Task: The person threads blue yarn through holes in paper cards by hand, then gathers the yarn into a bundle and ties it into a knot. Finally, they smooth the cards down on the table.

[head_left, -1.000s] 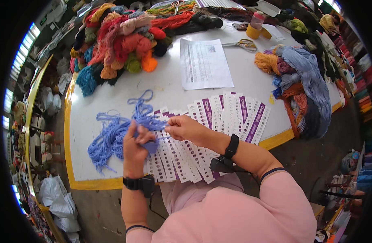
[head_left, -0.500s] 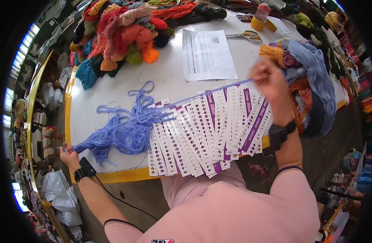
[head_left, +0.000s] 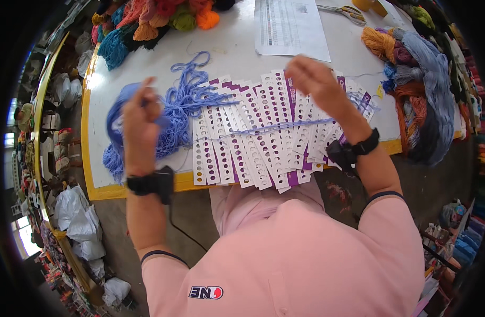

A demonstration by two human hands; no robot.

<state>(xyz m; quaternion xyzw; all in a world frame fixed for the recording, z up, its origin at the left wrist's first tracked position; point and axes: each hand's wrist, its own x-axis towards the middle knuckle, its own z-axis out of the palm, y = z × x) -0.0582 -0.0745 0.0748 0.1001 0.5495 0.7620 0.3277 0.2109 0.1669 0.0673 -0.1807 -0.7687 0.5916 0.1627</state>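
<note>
Periwinkle-blue yarn (head_left: pixel 179 124) lies in a tangled heap on the left of the table. Above the heap my left hand (head_left: pixel 141 119) is raised with curled fingers, closed on a thick bunch of the yarn that arcs down beside it. Its fingers are partly blurred. My right hand (head_left: pixel 312 82) hovers over the fanned cards, apart from the yarn strands as far as I can see, its fingers smeared by motion. Long white-and-purple cards (head_left: pixel 253 132) with rows of round holes spread along the near edge. Several loose blue strands (head_left: pixel 285 126) run across them.
A printed sheet (head_left: pixel 290 29) lies beyond the cards, with scissors (head_left: pixel 348 13) to its right. Colourful yarn skeins (head_left: pixel 142 24) are heaped at the far left; more skeins (head_left: pixel 427 90) hang over the right edge. Yellow tape (head_left: pixel 110 193) borders the white table (head_left: pixel 232 47).
My left hand has moved up and inward with the yarn bunch. My right hand has moved left, and the taut strand has dropped slack across the cards. The view has shifted.
</note>
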